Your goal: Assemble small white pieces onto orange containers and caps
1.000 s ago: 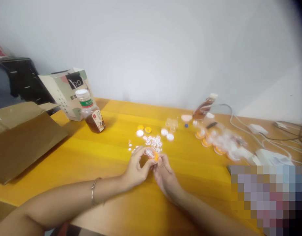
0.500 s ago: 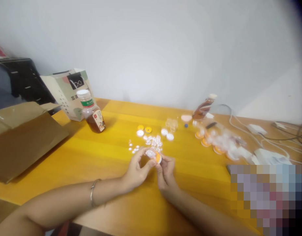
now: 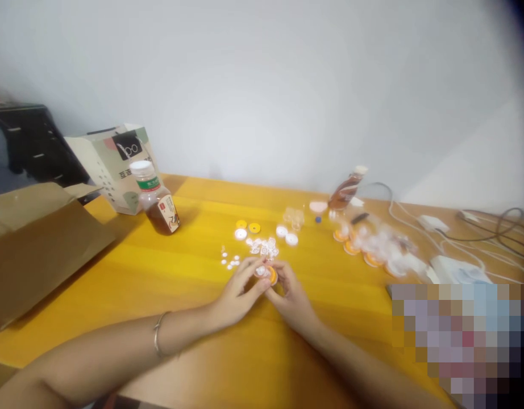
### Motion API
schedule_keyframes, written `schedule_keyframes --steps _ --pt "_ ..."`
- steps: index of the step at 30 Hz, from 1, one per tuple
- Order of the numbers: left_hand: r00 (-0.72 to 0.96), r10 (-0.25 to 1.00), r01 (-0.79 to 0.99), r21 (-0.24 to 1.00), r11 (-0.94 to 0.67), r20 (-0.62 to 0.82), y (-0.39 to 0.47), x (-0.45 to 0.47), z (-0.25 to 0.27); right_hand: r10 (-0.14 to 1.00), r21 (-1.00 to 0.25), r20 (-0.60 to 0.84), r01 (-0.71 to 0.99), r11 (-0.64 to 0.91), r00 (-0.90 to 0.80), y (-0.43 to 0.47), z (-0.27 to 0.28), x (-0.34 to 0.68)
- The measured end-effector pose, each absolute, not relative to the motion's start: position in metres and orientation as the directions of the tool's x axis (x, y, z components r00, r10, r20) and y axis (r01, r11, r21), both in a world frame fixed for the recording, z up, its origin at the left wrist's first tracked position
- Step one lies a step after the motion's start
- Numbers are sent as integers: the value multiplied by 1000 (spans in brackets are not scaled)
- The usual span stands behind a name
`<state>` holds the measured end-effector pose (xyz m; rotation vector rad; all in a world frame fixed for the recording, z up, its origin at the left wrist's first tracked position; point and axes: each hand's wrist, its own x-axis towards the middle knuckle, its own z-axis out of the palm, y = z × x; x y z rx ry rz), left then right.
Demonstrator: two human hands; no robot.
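Between my two hands is a small round piece, clear with white parts inside and an orange disc (image 3: 272, 276) at its right end. My left hand (image 3: 243, 288) grips it from the left with thumb and fingers. Against the orange side, the fingers of my right hand (image 3: 290, 292) are closed on the same piece. Just beyond my fingertips lies a pile of small white gear-like parts (image 3: 264, 247). Several tiny white discs (image 3: 231, 266) are scattered left of the pile. Behind it sit yellow discs (image 3: 254, 228) and white discs (image 3: 291, 239).
At left stand an open cardboard box (image 3: 49, 250), a paper bag (image 3: 121, 170) and a bottle (image 3: 159, 201) of brown drink. Another bottle (image 3: 347, 189) leans at the back right. Orange-and-clear assemblies (image 3: 373, 259), cables (image 3: 496, 233) and a white box (image 3: 456, 270) occupy the right side.
My right hand has shifted its fingers further over the top of the round piece, so less of its white end shows. The whole view has turned slightly.
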<state>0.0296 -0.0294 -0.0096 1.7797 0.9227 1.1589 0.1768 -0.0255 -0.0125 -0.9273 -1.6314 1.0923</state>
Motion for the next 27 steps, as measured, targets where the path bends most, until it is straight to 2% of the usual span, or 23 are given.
schedule_keyframes --steps 3,5,7,10,13,15,19,22,27 --pt "309 872 191 873 -449 381 -32 27 -10 915 -909 338 175 378 -219 -15 -6 188" --pt "371 837 223 836 -501 402 -36 25 -8 904 -862 416 274 427 -100 -2 -1 199" --pt "498 768 252 780 -573 403 -40 24 -6 883 -830 461 395 395 85 13 2 215" --pt "669 638 272 672 -689 383 -44 23 -6 860 -840 441 454 295 257 34 7 243" --pt "739 557 272 588 -761 379 -44 23 -8 884 -745 418 636 200 211 46 9 269" --pt "750 540 275 564 -779 381 -43 23 -10 895 -706 409 682 188 177 47 8 281" --pt "760 527 281 539 -794 381 -43 23 -11 922 -436 387 888 149 35 48 3 294" --pt "764 512 274 522 -808 392 -43 24 -11 907 -289 421 949 124 10 49 2 301" --pt "768 495 274 491 -827 405 -43 24 -14 933 -207 349 978 -17 90 51 4 311"
